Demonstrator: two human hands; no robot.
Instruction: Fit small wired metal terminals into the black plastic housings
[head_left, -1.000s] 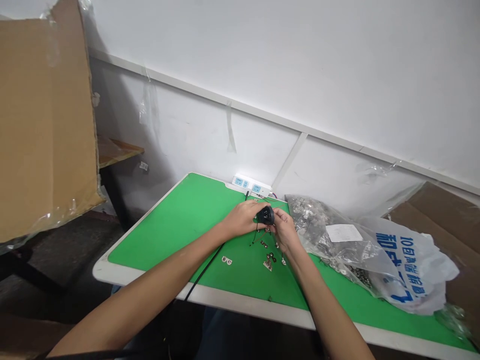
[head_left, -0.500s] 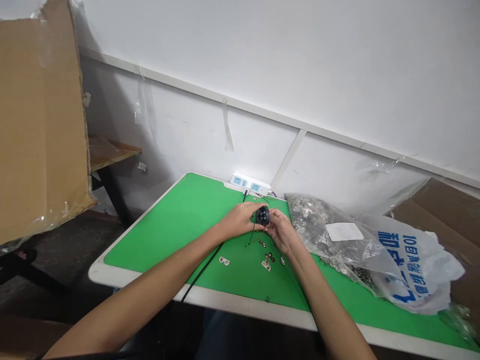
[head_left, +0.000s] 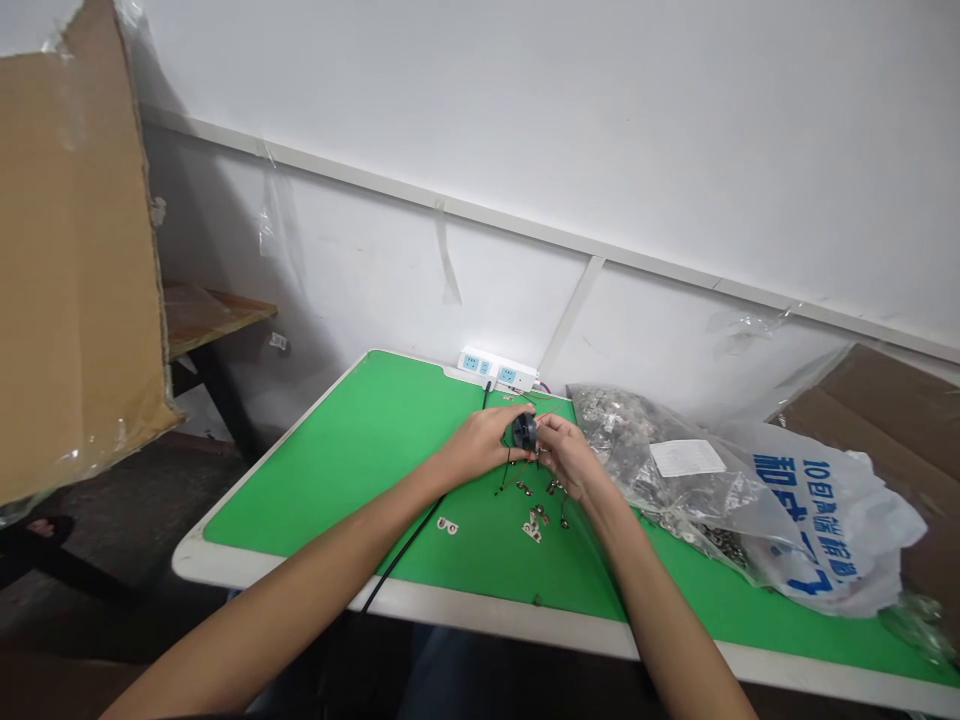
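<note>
My left hand (head_left: 478, 441) is closed around a round black plastic part (head_left: 523, 431), holding it above the green table top. Thin dark and red wires hang down from about it. On its right side, my right hand (head_left: 571, 456) has its fingertips pinched together against the part's edge. A bit of red shows near those fingertips, but what they grip is too small to make out. Below the hands lie small metal pieces (head_left: 523, 488) and a cluster of small plates and rings (head_left: 533, 527). Farther left is a small pale metal plate (head_left: 448, 526).
A white power strip (head_left: 497, 369) stands at the table's back edge against the wall. A black cable (head_left: 405, 548) crosses the green table (head_left: 315, 470). Clear bags of metal parts (head_left: 637, 450) and a white printed bag (head_left: 832, 530) fill the right side. Cardboard (head_left: 71, 260) rises at left.
The black part has turned in my left hand, so a ridged or recessed face now shows instead of its shiny side. My right fingers have shifted slightly at its edge.
</note>
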